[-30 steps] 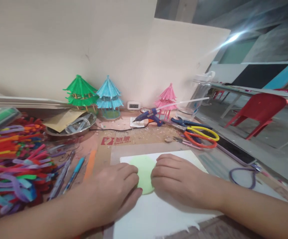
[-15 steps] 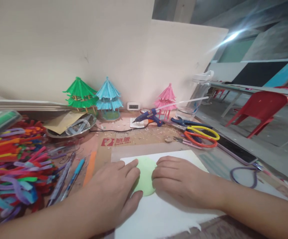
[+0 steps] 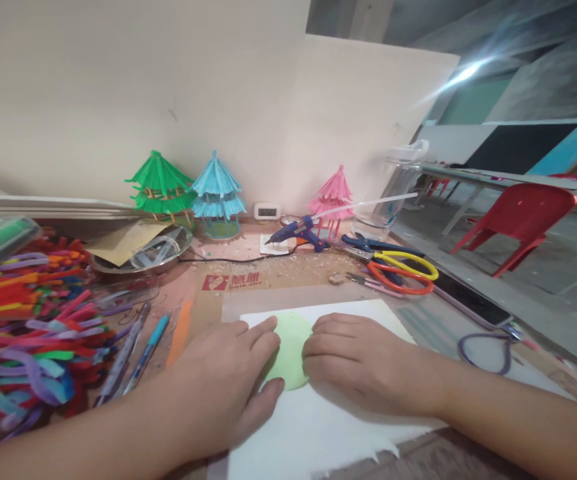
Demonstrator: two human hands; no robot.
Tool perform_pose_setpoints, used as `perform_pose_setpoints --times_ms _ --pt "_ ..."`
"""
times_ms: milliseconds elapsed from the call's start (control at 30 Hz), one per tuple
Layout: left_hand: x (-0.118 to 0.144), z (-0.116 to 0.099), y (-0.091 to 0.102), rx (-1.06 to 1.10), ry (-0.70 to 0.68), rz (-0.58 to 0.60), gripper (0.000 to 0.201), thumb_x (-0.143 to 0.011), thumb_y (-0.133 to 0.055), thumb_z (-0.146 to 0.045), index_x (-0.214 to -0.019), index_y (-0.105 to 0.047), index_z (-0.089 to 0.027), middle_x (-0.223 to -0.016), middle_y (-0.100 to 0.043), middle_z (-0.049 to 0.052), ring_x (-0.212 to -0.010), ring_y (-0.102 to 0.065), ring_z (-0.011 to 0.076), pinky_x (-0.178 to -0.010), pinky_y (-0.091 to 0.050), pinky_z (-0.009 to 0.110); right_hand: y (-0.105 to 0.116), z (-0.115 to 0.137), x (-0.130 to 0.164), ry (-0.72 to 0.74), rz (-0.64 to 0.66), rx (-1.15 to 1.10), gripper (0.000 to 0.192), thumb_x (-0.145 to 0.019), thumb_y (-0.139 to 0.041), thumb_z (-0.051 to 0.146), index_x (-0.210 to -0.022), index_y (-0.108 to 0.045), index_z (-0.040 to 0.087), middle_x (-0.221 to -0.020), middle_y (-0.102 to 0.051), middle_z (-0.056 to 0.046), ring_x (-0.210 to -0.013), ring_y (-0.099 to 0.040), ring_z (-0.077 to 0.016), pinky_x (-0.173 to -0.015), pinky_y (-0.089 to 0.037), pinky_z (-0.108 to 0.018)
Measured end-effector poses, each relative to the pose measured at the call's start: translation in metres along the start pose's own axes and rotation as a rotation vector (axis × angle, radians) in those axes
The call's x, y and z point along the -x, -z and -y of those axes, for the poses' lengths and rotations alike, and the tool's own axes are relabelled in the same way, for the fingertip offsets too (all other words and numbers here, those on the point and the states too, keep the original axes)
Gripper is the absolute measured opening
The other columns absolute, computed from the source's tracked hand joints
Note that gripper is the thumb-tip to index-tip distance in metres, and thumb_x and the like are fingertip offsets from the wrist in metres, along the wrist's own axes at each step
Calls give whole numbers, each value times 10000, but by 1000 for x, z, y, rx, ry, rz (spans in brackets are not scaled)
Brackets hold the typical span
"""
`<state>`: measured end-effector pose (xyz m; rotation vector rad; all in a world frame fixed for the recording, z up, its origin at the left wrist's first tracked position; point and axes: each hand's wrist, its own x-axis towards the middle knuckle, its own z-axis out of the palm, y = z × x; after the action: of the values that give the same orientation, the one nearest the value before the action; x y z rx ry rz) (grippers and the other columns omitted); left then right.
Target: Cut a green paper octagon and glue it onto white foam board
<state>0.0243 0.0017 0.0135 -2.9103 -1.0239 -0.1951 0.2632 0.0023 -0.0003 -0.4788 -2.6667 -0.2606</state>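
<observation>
Your left hand [image 3: 223, 373] and right hand [image 3: 353, 360] press flat, fingers open, on a green disc [image 3: 291, 353] atop white sheet [image 3: 328, 427].

glue gun [image 3: 296, 233], scissors [image 3: 398, 267], pipe cleaners [image 3: 23, 327], three paper pagodas [image 3: 217, 193].

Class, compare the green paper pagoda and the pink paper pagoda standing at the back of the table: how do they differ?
The green pagoda stands at the left, next to a blue one; the pink pagoda stands alone, farther right, behind the glue gun. The green pagoda looks broader, the pink pagoda slimmer. Both are upright, tiered and fringed, against the wall.
</observation>
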Motion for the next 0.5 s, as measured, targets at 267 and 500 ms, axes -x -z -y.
perform_pose_setpoints --times_ms 267,500 --pt "-3 -2 6 8 49 122 255 -893 -495 -254 -1087 -627 -155 -1287 -675 151 -869 -741 334 -701 -581 463 -4 0 2 -162 -125 -73 150 -991 -473 198 -974 -620 174 -1012 -749 -117 -919 -678 -208 -890 -554 -401" --pt "-4 -3 9 -17 63 188 286 -916 -483 -275 -1149 -609 -167 -1360 -634 140 -914 -745 336 -729 -603 489 -12 -3 4 -286 -126 -81 98 -971 -523 213 -961 -613 176 -1157 -740 -126 -1061 -695 -232 -1032 -513 -486"
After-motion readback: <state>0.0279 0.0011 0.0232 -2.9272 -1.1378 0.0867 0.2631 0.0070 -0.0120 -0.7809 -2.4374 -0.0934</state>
